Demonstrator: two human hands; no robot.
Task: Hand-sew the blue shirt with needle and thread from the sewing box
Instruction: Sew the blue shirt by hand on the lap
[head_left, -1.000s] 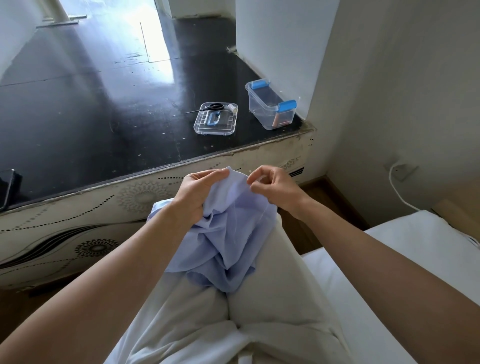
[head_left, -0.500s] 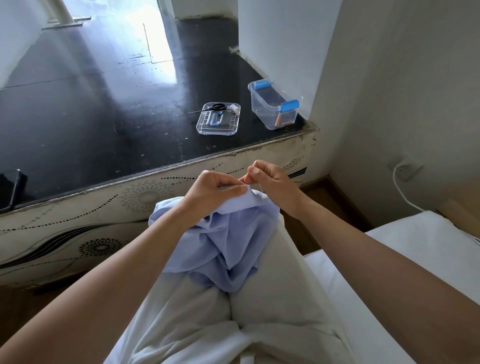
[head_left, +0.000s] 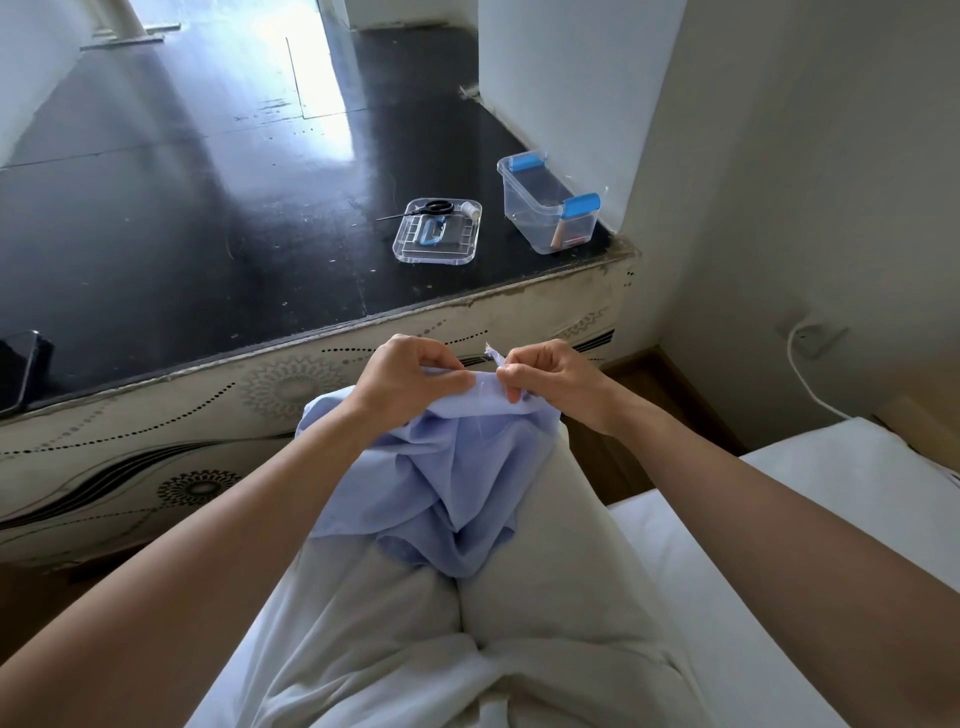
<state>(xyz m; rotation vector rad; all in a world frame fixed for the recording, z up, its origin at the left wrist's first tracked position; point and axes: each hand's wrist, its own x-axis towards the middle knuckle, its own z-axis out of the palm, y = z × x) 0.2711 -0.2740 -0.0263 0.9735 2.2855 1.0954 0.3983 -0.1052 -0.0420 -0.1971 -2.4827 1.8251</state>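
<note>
- Since a second ago the raised peak of the blue shirt (head_left: 447, 483) has come down, and its top edge now runs as a taut fold between the two hands.
- At the nine o'clock edge of the view a dark phone (head_left: 18, 369) lies on the black platform (head_left: 182, 234).
- The left hand (head_left: 410, 379) pinches the fold, thumb on top and fingers curled beneath.
- The shirt lies bunched on the lap over white trousers (head_left: 545, 597), hanging toward six o'clock from the hands.
- At twelve o'clock from the hands a clear lid (head_left: 457, 250) lies flat on the platform, with black scissors (head_left: 434, 208) across its far edge and a white spool (head_left: 470, 209) at its one o'clock corner.
- The right hand (head_left: 553, 376) pinches the same fold just beside the left, with a frayed tip of cloth standing up by its thumb. No needle can be made out.
- The sewing box (head_left: 540, 223), clear with blue clips, stands open at three o'clock from the lid, apart from it.
- A white cable (head_left: 795, 374) hangs down the wall at three o'clock.
</note>
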